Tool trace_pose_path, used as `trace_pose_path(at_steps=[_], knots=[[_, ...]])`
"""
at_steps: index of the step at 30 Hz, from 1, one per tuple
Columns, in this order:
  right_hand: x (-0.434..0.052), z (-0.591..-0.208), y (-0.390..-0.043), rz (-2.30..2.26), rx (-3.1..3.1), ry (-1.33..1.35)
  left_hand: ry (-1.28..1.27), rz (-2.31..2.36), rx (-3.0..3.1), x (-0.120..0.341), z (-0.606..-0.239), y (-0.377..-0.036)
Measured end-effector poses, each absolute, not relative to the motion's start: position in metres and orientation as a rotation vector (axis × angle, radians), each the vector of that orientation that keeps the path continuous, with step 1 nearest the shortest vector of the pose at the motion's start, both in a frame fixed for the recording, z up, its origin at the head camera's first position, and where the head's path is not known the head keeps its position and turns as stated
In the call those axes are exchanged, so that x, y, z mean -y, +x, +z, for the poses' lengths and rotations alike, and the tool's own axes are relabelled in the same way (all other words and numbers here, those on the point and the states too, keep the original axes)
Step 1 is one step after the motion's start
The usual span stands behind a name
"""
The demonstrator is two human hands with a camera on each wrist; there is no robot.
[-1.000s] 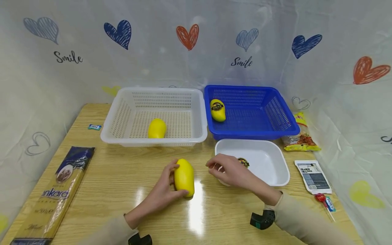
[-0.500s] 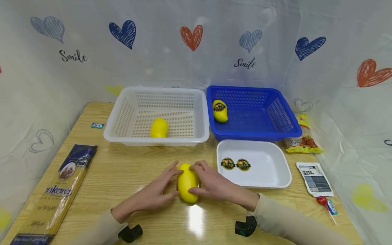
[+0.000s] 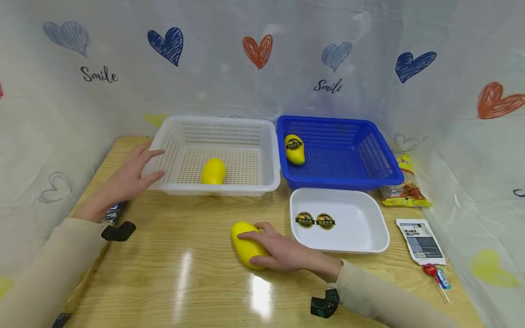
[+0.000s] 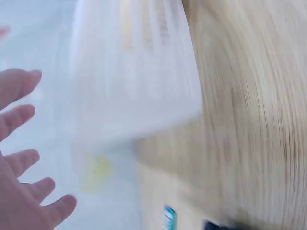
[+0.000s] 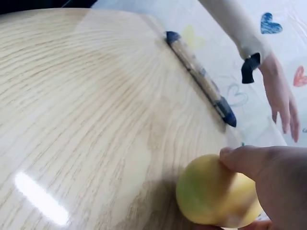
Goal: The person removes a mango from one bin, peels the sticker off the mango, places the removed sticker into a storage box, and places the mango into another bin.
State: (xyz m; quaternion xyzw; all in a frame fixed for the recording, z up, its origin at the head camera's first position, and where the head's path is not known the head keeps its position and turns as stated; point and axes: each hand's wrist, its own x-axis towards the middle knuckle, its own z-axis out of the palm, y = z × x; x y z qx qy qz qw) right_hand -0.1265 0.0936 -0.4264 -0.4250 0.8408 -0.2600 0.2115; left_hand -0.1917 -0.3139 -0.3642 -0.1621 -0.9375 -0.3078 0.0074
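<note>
On the table in front, my right hand (image 3: pixel 283 253) grips a yellow mango (image 3: pixel 243 249), thumb and fingers curled over its right side. The right wrist view shows the thumb on the mango (image 5: pixel 204 189). My left hand (image 3: pixel 127 175), fingers spread and holding nothing, is raised by the left end of the white perforated basket (image 3: pixel 221 187). In the left wrist view the left hand (image 4: pixel 24 177) appears apart from the blurred basket wall (image 4: pixel 134 105). A second mango (image 3: pixel 213 171) lies inside that basket.
A blue basket (image 3: pixel 344 182) holds a mango (image 3: pixel 296 156) bearing a black-and-gold sticker. In front, a white tray (image 3: pixel 357 223) contains two round stickers (image 3: pixel 315 221). Snack packets (image 3: pixel 420 241) and a lollipop (image 3: pixel 430 269) line the right edge. A long pasta pack (image 5: pixel 204 79) lies at left.
My left hand has left the mango and moved up and left to the white basket's end. My right hand, earlier by the tray, now holds the mango, which is tilted slightly differently.
</note>
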Motion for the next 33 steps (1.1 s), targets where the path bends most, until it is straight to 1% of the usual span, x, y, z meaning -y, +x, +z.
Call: trace_pose_path(at_steps=[3,6,11,15,18,21,25,29,33], knots=[[-0.093,-0.427,-0.127,-0.732,-2.355,-1.14,-0.32,-1.232,3.043,0.343,-0.376,-0.206],[-0.089,-0.423,-0.132,-0.784,-2.364,-1.122,-0.209,-1.501,3.033,0.364,-0.388,-0.207],[-0.079,-0.393,-0.156,-1.104,-2.323,-1.001,-0.239,-1.645,2.984,0.374,-0.399,-0.2],[-0.069,-0.366,-0.188,-1.327,-2.337,-0.92,-0.276,-1.858,2.884,0.374,-0.406,-0.199],[-0.058,-0.355,-0.215,-1.359,-2.398,-0.825,-0.3,-2.03,2.796,0.374,-0.41,-0.2],[-0.043,-0.356,-0.241,-1.251,-2.465,-0.753,-0.302,-2.115,2.746,0.374,-0.412,-0.199],[-0.023,-0.363,-0.269,-0.993,-2.518,-0.713,-0.292,-2.134,2.731,0.374,-0.413,-0.198],[-0.009,-0.372,-0.288,-0.774,-2.494,-0.718,-0.265,-2.114,2.755,0.372,-0.411,-0.198],[0.001,-0.379,-0.297,-0.633,-2.474,-0.759,-0.253,-2.049,2.81,0.371,-0.409,-0.197]])
